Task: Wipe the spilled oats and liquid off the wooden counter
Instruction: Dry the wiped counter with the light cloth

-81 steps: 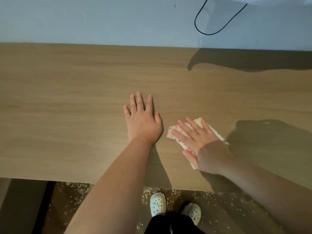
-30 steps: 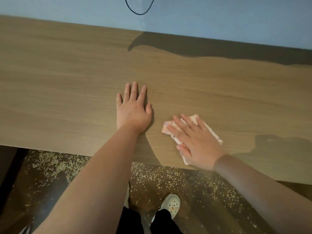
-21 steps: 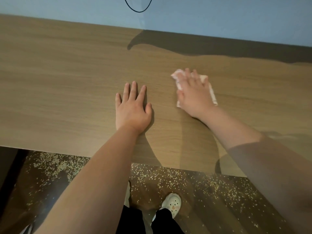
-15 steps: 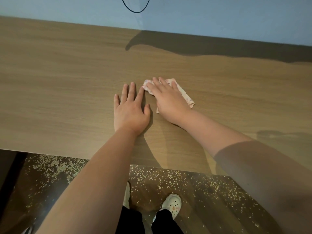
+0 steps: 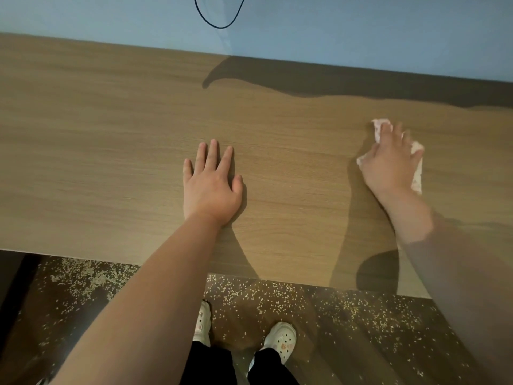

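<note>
Half a second ago the right hand (image 5: 388,165) and the cloth (image 5: 417,173) under it lay just beside the left hand's fingertips. Now they sit far out to the right on the wooden worktop (image 5: 111,129), well apart from the left hand (image 5: 211,187). The left hand has not shifted: it lies palm down near the middle, fingers straight and released. The right hand's fingers are spread flat, pressing the pale pinkish cloth down without curling round it. Most of the cloth is hidden beneath the palm; only a corner by the fingertips and an edge on the right show. Whether any liquid lies on the worktop is hard to make out. Oats (image 5: 83,276) speckle the dark floor (image 5: 361,343) below the front edge, around two white clogs (image 5: 280,340). A black cable (image 5: 219,25) on the blue wall (image 5: 361,29) is cut off at the top.
</note>
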